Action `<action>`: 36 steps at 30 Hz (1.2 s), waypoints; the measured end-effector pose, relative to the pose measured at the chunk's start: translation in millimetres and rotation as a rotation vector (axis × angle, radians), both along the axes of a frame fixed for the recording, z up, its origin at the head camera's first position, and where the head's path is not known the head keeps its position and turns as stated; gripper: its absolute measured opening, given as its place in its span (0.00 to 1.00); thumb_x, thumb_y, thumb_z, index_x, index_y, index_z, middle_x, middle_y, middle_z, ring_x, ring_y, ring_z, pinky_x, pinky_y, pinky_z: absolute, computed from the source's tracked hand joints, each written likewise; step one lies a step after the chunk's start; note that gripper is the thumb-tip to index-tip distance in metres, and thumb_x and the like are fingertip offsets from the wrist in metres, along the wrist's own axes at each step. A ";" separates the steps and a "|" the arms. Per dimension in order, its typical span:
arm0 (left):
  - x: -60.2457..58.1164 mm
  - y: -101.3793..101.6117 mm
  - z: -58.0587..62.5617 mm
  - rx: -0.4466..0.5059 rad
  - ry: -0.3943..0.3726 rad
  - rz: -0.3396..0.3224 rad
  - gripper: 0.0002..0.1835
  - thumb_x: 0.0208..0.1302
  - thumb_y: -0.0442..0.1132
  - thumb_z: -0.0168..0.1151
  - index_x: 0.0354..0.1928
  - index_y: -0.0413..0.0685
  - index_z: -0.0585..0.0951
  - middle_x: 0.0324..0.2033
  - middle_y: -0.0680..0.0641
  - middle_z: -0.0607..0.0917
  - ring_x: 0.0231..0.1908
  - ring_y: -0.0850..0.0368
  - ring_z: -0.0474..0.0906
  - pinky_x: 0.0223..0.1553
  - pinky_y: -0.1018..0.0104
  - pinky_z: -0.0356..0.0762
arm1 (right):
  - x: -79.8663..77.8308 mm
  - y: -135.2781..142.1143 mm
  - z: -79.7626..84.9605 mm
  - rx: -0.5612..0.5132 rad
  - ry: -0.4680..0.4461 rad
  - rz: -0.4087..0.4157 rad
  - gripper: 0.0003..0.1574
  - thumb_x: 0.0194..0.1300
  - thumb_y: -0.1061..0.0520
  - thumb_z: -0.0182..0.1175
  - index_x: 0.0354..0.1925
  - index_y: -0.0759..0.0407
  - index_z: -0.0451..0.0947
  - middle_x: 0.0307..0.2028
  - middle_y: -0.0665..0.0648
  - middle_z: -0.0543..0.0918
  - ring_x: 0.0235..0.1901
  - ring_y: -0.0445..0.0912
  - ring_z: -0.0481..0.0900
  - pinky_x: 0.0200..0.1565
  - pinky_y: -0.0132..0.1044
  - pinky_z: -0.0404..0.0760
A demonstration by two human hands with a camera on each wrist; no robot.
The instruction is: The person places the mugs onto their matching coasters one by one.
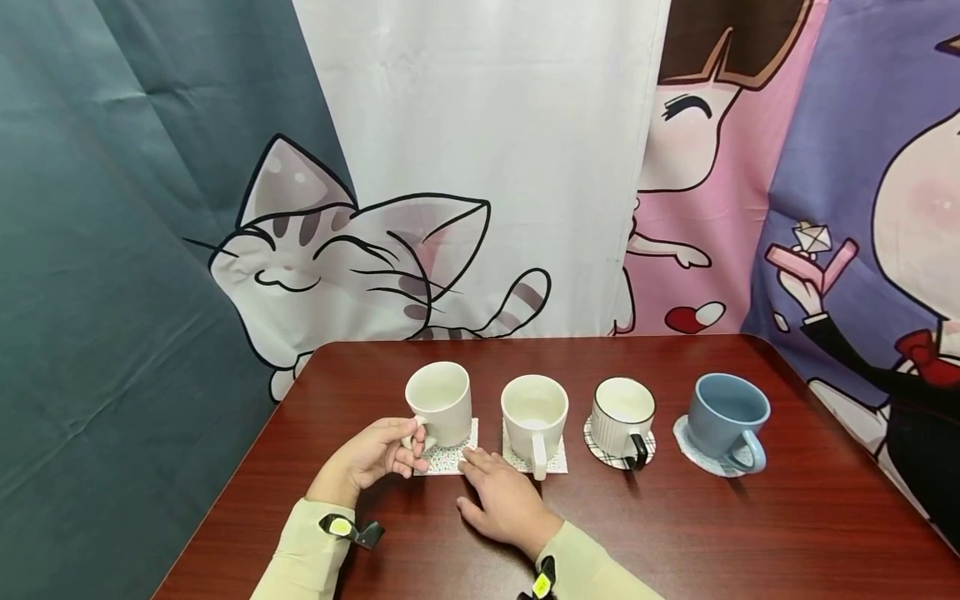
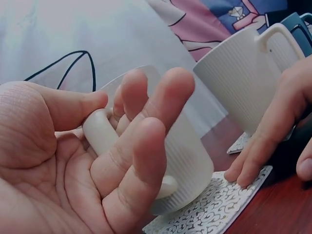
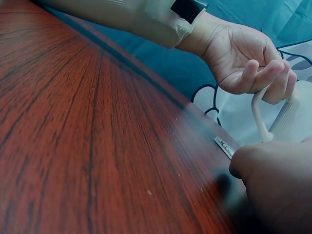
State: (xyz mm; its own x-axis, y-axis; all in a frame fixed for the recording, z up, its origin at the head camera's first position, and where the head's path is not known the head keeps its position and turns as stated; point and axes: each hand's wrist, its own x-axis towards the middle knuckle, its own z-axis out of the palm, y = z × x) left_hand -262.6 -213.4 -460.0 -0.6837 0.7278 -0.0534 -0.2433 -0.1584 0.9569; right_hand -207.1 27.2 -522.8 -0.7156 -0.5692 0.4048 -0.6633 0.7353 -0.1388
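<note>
At the left of the row, my left hand [image 1: 375, 454] holds a white mug [image 1: 442, 404] by its handle [image 2: 100, 132], thumb on top of the handle. The mug is over the back of a square patterned coaster [image 1: 444, 461]; whether its base touches is unclear. My right hand [image 1: 504, 498] lies palm down, and its extended fingertips rest on the coaster's right front corner. Just to the right, a second white ribbed mug [image 1: 534, 412] stands on another square coaster [image 1: 557, 463], its handle facing me.
Further right are a white mug with black rim and handle [image 1: 622, 408] on a round checked coaster [image 1: 595, 446] and a blue mug [image 1: 723, 417] on a pale coaster [image 1: 693, 450]. A printed curtain [image 1: 480, 125] hangs behind the dark red table [image 1: 637, 533].
</note>
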 end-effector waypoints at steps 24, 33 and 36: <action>-5.2 -8.9 -5.8 -0.025 -0.014 -0.075 0.17 0.74 0.39 0.35 0.36 0.43 0.75 0.26 0.49 0.80 0.33 0.48 0.83 0.29 0.66 0.79 | -0.6 -0.8 1.2 -0.002 -0.013 0.004 0.32 0.59 0.42 0.55 0.55 0.61 0.74 0.58 0.59 0.72 0.60 0.49 0.67 0.59 0.46 0.64; -11.2 -17.7 0.0 -0.325 0.060 0.046 0.18 0.72 0.46 0.42 0.40 0.37 0.75 0.34 0.43 0.83 0.36 0.43 0.82 0.33 0.59 0.79 | -2.3 -0.5 -2.0 -0.131 -0.063 -0.027 0.31 0.60 0.44 0.55 0.56 0.61 0.72 0.56 0.58 0.73 0.57 0.49 0.69 0.57 0.45 0.66; -15.2 -24.1 3.6 -0.448 0.113 0.202 0.28 0.70 0.55 0.41 0.45 0.33 0.73 0.37 0.41 0.83 0.34 0.44 0.82 0.31 0.57 0.79 | -4.2 -1.5 -0.9 -0.278 -0.092 -0.083 0.32 0.59 0.47 0.56 0.58 0.62 0.69 0.55 0.58 0.74 0.55 0.50 0.72 0.54 0.45 0.69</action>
